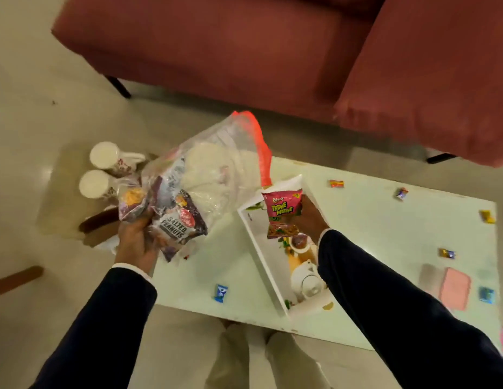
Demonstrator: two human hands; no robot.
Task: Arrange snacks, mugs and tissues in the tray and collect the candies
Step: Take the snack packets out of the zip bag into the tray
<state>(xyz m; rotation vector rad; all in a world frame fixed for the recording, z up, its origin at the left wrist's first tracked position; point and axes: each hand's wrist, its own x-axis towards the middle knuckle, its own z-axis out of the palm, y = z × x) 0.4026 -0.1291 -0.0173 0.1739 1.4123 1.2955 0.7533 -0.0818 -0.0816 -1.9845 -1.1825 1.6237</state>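
Note:
My left hand [136, 240] grips a clear plastic bag [216, 169] with an orange strip, holding snack packets such as a salted peanuts pack [178, 223] and white tissues. My right hand [308, 217] holds a pink Tedhe Medhe snack packet [282, 213] just above the far end of the white tray [261, 248], which has a teapot picture inside. Two white mugs [104, 154] [94, 183] stand on a low surface at the left. Wrapped candies lie scattered on the white table: a blue one [221, 292], an orange one [336, 183], a yellow one [487, 216] and others.
A red sofa [244, 46] stands beyond the white table [371, 234]. A pink pad [455, 287] lies at the table's right side. A brown strip [16, 279] lies on the floor at the left. My legs show below the table's near edge.

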